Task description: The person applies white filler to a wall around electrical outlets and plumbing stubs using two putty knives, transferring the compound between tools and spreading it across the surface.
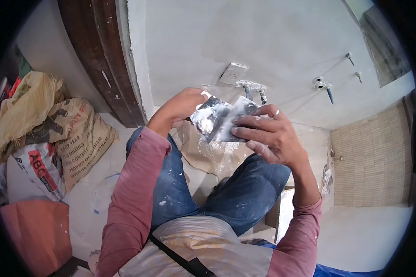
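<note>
My left hand (182,107) is closed on the edge of a flat metal putty blade (207,121), whose face is smeared with lumpy white paste. My right hand (269,130) grips a second flat metal scraper (233,121), also coated in white, with the fingers spread across its face. The two blades meet or overlap in front of the wall, above my knees; their exact contact is hard to make out. Below them, a brown sheet (203,154) on the floor between my legs is spattered with white bits.
Ahead on the wall are a square outlet plate (233,73), pipe stubs (254,92) and a valve fitting (326,87). A dark wooden door frame (101,60) rises at the left, near woven sacks (85,138) and an orange-red container (38,233). A tiled panel (372,159) stands right.
</note>
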Demonstrator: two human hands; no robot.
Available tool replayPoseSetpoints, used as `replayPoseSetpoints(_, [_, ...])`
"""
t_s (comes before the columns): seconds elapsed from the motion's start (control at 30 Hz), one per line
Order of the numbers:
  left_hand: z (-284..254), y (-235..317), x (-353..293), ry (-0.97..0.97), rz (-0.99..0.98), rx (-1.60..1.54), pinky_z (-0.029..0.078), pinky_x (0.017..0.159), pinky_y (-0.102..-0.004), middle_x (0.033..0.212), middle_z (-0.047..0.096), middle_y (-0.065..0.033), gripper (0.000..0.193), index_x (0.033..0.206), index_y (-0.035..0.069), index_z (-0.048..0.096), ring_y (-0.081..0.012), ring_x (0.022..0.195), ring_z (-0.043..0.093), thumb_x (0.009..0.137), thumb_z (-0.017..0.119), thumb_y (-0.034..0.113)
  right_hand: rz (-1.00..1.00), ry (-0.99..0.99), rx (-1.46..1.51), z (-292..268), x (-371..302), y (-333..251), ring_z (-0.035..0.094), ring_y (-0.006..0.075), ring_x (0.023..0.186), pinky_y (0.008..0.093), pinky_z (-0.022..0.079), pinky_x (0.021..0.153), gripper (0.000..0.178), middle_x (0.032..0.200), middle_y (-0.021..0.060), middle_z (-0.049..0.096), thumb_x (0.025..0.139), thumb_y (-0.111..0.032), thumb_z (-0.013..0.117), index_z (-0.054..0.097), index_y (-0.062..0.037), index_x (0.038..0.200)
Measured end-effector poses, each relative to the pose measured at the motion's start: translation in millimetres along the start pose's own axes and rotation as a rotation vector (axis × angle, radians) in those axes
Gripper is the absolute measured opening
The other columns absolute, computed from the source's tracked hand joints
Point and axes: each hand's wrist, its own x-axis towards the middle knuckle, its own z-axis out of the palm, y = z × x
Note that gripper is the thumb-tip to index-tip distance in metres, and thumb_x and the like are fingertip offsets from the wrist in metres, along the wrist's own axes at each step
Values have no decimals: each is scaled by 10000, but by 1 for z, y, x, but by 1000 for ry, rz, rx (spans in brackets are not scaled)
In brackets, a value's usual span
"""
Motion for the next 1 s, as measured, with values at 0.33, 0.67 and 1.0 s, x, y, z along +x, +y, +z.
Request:
replayPoseSetpoints(0.33, [-7,-17,6,-70,-65,-57,587,811,-329,1107,715,-122,285,1229,-64,641,-174,952,711,1054,512,120,-48,-64,-73,29,8,-8,595,247,1044,410,469,925,316,1235,-29,700,892,-299,716,751,-229,1198])
replayPoseSetpoints(0.67, [-17,12,0,314,124,-331,585,676,-358,970,715,-88,218,1120,-21,664,-194,817,711,1003,522,95,277,268,543,27,-9,36,705,300,1012,406,511,900,374,1106,154,764,1034,-327,557,765,-20,1078])
replayPoseSetpoints(1.0, [-20,-12,14,326,248,-395,585,707,-355,1011,703,-88,243,1168,-24,613,-192,835,706,1057,482,147,350,815,1383,-39,95,42,722,215,1008,395,653,694,428,1188,86,683,1055,-298,595,495,-66,1402])
